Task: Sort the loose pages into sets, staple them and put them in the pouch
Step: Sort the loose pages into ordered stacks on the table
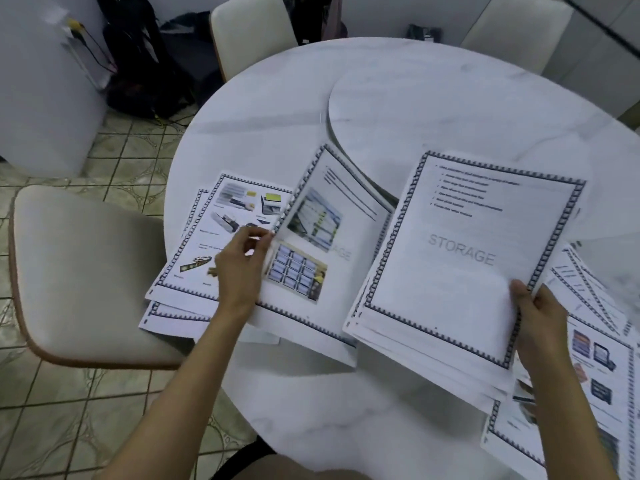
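Paper's light, floppy, slides easily: left hand [240, 268] pinches a photo page [322, 237] by its left edge over the left pile [207, 233], right hand [543, 327] fingers [519, 292] clamp the STORAGE stack [460, 258] at its near-right edge above the desk [450, 98]; grip edges firmly.

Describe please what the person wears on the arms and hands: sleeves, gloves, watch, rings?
Both arms are bare to the picture's edge: no sleeve shows on the left forearm or the right forearm. The left hand and the right hand wear no gloves. No watch, bracelet or ring is visible, though blur could hide something small.
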A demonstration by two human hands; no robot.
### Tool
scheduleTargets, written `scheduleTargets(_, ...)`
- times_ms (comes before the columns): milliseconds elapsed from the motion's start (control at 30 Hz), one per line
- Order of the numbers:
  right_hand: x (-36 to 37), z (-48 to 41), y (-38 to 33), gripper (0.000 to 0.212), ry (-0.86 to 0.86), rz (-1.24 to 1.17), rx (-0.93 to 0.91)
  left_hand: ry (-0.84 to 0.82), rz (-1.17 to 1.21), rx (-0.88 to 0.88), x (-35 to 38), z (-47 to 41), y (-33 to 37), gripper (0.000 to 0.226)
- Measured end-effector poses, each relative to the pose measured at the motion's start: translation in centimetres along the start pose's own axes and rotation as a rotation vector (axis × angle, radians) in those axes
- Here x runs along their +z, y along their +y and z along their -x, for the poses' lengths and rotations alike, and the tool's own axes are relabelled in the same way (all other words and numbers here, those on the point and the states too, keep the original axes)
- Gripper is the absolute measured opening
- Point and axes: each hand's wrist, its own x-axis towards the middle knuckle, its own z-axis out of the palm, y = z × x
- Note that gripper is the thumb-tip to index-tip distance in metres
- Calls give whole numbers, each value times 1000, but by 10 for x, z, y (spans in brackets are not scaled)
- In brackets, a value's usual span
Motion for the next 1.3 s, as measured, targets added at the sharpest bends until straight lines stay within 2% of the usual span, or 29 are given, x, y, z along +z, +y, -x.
scheduleTargets(167,-28,-7,3,8,42,-105,43,-63,-6,-106,44,44,-6,5)
scheduleTargets(233,-34,-9,2,7,58,-151,64,-89,-32,-137,58,57,-10,5)
scheduleTargets(267,-35,-9,2,14,49,-174,72,-104,-50,-143,63,62,-12,6)
scheduleTargets(333,-38,-12,4,45,15,-167,85,-140,-107,-139,70,71,-15,12)
scheduleTargets(400,-39,-12,5,53,-18,-182,69,-165,-209,-107,72,76,-16,16)
scheduleTargets(533,-37,-10,6,24,-19,-193,63,-68,-381,-47,59,71,-17,14)
scheduleTargets(600,-35,-10,6,34,-33,-141,61,38,-416,-40,40,55,-24,16)
scheduleTargets(700,-36,-9,7,75,-87,-81,54,136,-545,-89,2,23,-41,26)
scheduleTargets(733,-38,-10,11,80,-84,-72,34,148,-602,-134,-11,13,-47,31)
scheduleTargets(800,-36,-10,13,73,-94,-82,30,138,-695,-264,-37,-6,-60,44)
scheduleTargets(900,-29,-3,7,39,-106,-140,38,90,-805,-439,-65,-21,-80,59)
scheduleTargets(933,-27,-1,7,43,-109,-139,43,72,-810,-473,-71,-24,-85,60)
scheduleTargets(1000,-25,0,8,78,-98,-134,53,49,-763,-509,-75,-25,-88,55)
scheduleTargets(1067,-25,-1,12,99,-109,-154,47,73,-715,-506,-75,-27,-86,49)
scheduleTargets(1133,-23,1,9,106,-125,-173,41,118,-693,-490,-73,-30,-83,44)
scheduleTargets(1300,-23,4,7,107,-101,-194,40,169,-732,-415,-75,-31,-78,28)
